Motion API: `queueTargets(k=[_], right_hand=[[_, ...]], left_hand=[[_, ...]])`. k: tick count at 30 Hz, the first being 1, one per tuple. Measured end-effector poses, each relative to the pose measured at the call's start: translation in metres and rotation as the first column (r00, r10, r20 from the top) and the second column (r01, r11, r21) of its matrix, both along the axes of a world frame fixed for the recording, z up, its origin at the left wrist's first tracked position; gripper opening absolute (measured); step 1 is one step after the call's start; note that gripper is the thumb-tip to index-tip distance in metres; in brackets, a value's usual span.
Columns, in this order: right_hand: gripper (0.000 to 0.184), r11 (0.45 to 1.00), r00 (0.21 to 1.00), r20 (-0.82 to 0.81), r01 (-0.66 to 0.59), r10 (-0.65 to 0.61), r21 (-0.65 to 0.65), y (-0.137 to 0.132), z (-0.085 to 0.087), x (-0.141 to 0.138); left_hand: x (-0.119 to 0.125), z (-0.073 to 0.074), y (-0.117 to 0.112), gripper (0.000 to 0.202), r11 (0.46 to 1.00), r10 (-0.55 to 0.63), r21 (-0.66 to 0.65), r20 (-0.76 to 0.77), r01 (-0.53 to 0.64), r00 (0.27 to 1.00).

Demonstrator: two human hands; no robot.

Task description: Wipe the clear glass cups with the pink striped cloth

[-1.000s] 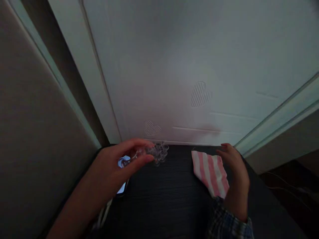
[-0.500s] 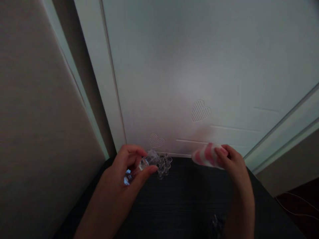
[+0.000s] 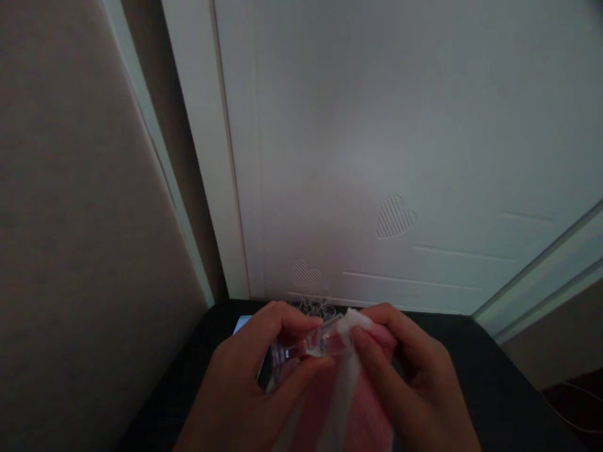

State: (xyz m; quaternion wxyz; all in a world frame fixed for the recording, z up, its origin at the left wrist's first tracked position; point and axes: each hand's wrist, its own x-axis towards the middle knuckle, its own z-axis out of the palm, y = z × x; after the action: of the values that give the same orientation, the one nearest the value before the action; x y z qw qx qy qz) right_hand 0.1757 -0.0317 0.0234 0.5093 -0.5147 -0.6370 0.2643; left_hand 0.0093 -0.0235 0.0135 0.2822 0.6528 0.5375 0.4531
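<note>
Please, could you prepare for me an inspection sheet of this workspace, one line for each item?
Surface: black round-cornered tabletop.
Handled things: clear flared glass-like piece; pink-and-white striped cloth at its right end, whether inside is unclear.
Clutter: clear rounded glass-like shapes at the far edge; pale flat object, mostly hidden.
Hands: left hand holds the flared piece; right hand pinches the cloth.
Cables: thin pale cable, lower right, beyond the tabletop.
Surroundings: white panel with embossed striped hearts; brownish wall at left.

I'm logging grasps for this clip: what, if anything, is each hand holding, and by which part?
The left hand holds a clear stemmed cup around its bowl; the right hand pinches the striped cloth near its upper edge.
</note>
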Motion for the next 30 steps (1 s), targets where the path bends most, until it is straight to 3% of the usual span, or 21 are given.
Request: queueTargets(k=[4,10,13,19,23,27,30], right_hand=[[0.015,0.992,0.991,-0.063,-0.124,0.122,-0.033,0.000,-0.002,0.000],[0.035,1.000,0.987,-0.157,0.014,-0.017,-0.019,-0.008,-0.016,0.010],[0.040,0.997,0.981,-0.187,-0.062,0.053,-0.044,-0.002,-0.015,0.009],[0.006,0.924,0.883,-0.388,-0.347,0.264,-0.159,0.009,-0.008,0.005],[0.010,0.928,0.911,-0.264,-0.355,0.317,-0.114,0.005,-0.007,0.004],[0.011,0.972,0.970,-0.060,-0.234,0.235,0.020,0.004,-0.006,0.000],[0.012,0.974,0.980,-0.030,-0.189,0.194,0.125,0.005,-0.005,-0.001]], left_hand=[[-0.001,0.002,-0.003,0.006,0.999,0.034,-0.006,0.039,-0.034,0.999],[-0.004,-0.004,-0.002,0.012,0.979,0.081,0.182,0.047,-0.088,0.996],[-0.003,-0.005,-0.002,0.015,0.962,0.076,0.258,0.067,-0.091,0.995],[-0.003,-0.008,-0.002,0.022,0.920,-0.006,0.391,0.062,-0.019,0.998],[-0.003,-0.011,-0.002,0.032,0.912,-0.020,0.410,0.046,-0.001,0.999],[0.000,-0.010,-0.004,0.017,0.918,0.040,0.395,0.022,-0.045,0.999],[0.000,-0.009,-0.006,0.018,0.926,0.072,0.373,-0.013,-0.062,0.997]])
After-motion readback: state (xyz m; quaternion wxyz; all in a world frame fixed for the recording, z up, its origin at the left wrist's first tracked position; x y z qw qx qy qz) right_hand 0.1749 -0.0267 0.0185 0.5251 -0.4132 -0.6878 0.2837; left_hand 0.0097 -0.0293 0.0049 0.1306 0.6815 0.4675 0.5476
